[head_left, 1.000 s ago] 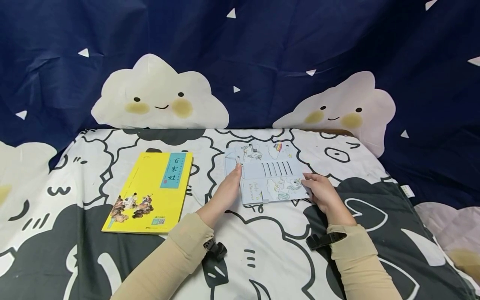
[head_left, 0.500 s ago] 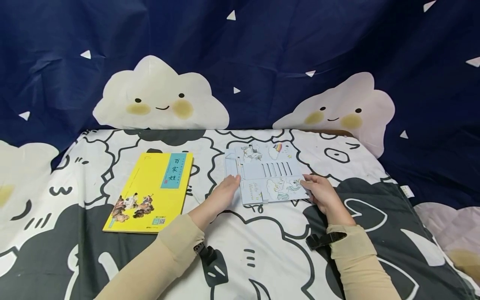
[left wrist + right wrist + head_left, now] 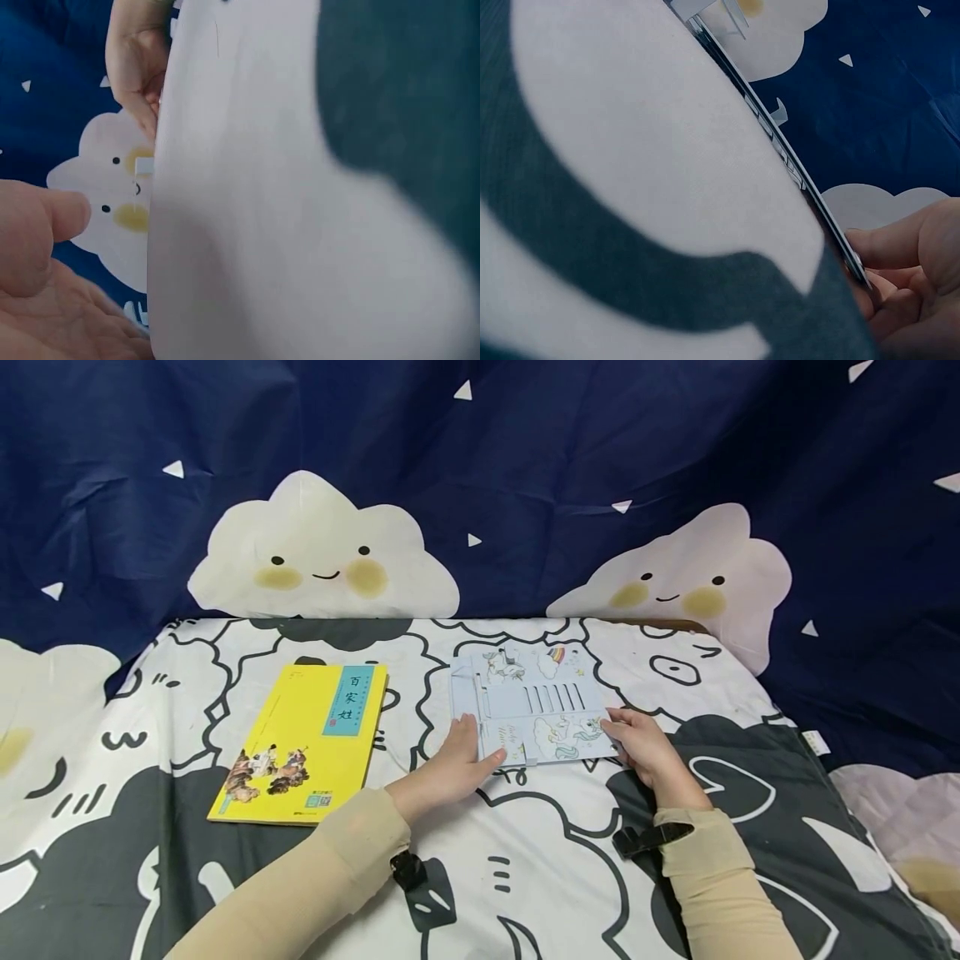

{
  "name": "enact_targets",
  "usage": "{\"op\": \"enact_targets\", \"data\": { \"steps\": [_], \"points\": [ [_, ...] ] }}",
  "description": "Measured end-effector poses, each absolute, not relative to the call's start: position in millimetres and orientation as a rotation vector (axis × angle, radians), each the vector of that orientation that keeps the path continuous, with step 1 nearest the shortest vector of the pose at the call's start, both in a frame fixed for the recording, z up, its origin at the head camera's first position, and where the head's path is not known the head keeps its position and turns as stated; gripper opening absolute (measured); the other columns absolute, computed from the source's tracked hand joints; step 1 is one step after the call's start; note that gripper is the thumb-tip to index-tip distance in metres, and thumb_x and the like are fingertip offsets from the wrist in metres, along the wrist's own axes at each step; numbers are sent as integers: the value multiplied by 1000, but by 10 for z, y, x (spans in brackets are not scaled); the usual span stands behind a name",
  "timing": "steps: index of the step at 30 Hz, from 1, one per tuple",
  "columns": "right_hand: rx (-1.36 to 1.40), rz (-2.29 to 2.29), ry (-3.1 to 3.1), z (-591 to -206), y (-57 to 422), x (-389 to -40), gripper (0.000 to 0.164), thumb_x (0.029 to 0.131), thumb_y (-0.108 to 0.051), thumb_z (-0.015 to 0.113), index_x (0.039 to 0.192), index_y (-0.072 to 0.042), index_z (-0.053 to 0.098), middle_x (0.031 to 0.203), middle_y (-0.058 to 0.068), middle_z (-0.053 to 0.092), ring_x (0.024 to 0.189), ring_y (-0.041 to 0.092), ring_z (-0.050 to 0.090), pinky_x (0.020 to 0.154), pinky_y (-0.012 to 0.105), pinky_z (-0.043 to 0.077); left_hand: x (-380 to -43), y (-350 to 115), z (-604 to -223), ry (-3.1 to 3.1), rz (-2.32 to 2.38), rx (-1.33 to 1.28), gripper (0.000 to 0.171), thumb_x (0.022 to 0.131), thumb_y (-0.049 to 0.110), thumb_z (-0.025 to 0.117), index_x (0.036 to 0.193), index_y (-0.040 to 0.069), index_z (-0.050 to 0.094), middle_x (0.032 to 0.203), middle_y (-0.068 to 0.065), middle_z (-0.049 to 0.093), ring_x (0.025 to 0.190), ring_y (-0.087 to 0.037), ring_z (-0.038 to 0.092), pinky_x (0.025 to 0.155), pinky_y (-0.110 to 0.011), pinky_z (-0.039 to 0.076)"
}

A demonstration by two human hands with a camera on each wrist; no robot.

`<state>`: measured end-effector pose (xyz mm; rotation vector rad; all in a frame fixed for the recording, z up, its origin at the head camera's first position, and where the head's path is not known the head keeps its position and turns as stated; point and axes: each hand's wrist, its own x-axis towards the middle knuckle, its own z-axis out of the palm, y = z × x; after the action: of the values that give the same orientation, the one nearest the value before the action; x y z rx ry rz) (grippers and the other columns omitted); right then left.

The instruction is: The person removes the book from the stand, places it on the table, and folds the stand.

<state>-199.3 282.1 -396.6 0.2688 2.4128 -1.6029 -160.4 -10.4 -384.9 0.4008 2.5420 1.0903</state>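
Observation:
A pale blue book stand (image 3: 504,700) with unicorn pictures and a row of slots lies folded flat on the cloth in the head view. My right hand (image 3: 641,745) grips its near right corner, thumb on top. The right wrist view shows this hand (image 3: 919,274) pinching the thin plate's (image 3: 780,142) end, seen edge-on. At the near left corner is my left hand (image 3: 453,764), thumb and fingers spread apart. In the left wrist view the same hand (image 3: 45,277) has its thumb held away from its fingers; whether it touches the stand is hard to tell.
A yellow book (image 3: 303,743) with a blue title panel lies left of the stand, near my left forearm. The cartoon-patterned cloth (image 3: 517,860) covers the table. Behind it hangs a dark blue curtain (image 3: 510,443) with smiling clouds.
My left hand has slid from the stand's left side toward its near left corner, and its thumb and fingers have spread. The right hand and the stand stay in place.

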Motion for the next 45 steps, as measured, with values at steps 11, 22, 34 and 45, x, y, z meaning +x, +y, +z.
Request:
{"op": "enact_targets", "data": {
  "steps": [11, 22, 34, 45],
  "points": [
    [287, -1599, 2422, -3978, 2830, -2002, 55, 105, -20, 48, 151, 6, 32, 86, -12, 63, 44, 2, 37, 44, 19, 37, -1672, -62, -3816, 2629, 715, 480, 86, 102, 54, 43, 153, -10, 19, 163, -28, 3, 154, -37, -2, 126, -48, 7],
    [293, -1598, 2419, -4017, 2839, -1997, 52, 104, -17, 46, 149, 6, 35, 82, -13, 63, 44, 2, 38, 43, 19, 37, -1685, -35, -3846, 2670, 573, 506, 87, 100, 56, 46, 152, -10, 23, 162, -29, 7, 154, -38, 3, 125, -48, 13],
    [323, -1697, 2180, -3977, 2843, -1998, 44, 101, -10, 51, 137, 11, 38, 77, -8, 65, 62, 1, 63, 54, 17, 52, -1760, 13, -3853, 2697, 561, 464, 105, 90, 69, 55, 154, -8, 22, 163, -27, 10, 153, -39, 4, 125, -52, 11],
    [275, -1705, 2126, -3956, 2861, -2011, 22, 100, -5, 52, 117, 7, 46, 75, -5, 69, 66, 5, 70, 57, 19, 57, -1878, 35, -3778, 2715, 438, 444, 111, 84, 74, 58, 155, -4, 23, 165, -21, 13, 154, -35, 7, 125, -54, 9]
  ]
}}
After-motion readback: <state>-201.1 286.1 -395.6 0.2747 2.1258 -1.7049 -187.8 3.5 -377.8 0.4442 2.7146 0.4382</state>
